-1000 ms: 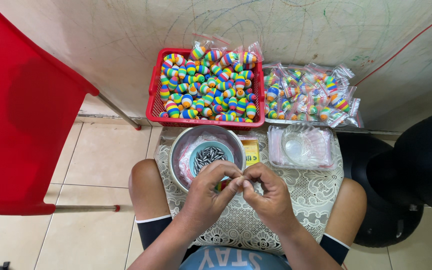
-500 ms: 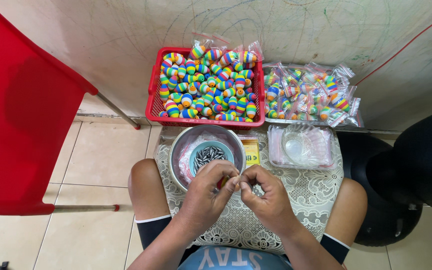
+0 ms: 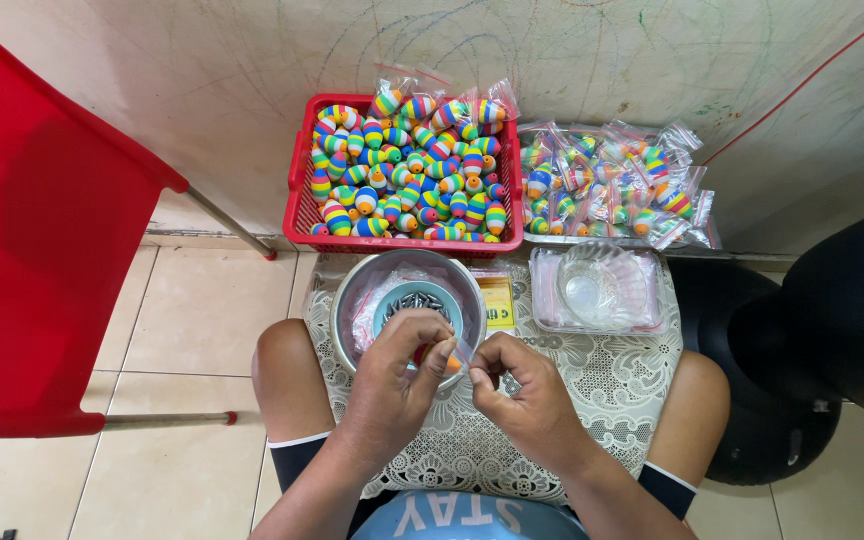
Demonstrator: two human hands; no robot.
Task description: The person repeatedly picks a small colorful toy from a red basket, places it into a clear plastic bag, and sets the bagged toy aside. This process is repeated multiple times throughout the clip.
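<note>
My left hand pinches a small rainbow-striped float inside a little clear plastic bag, over the edge of a metal bowl. My right hand holds the same clear bag from the right side, fingertips touching those of the left. Both hands hover above a white lace cloth spread across my lap. In the bowl sits a small teal cup of dark metal pieces.
A red basket full of striped floats stands against the wall. Right of it lies a heap of bagged floats. A clear plastic tray and a yellow card rest on the cloth. Red chair left, black object right.
My hands stay joined over the bowl's edge; the fingers have shifted slightly around the float and its bag.
</note>
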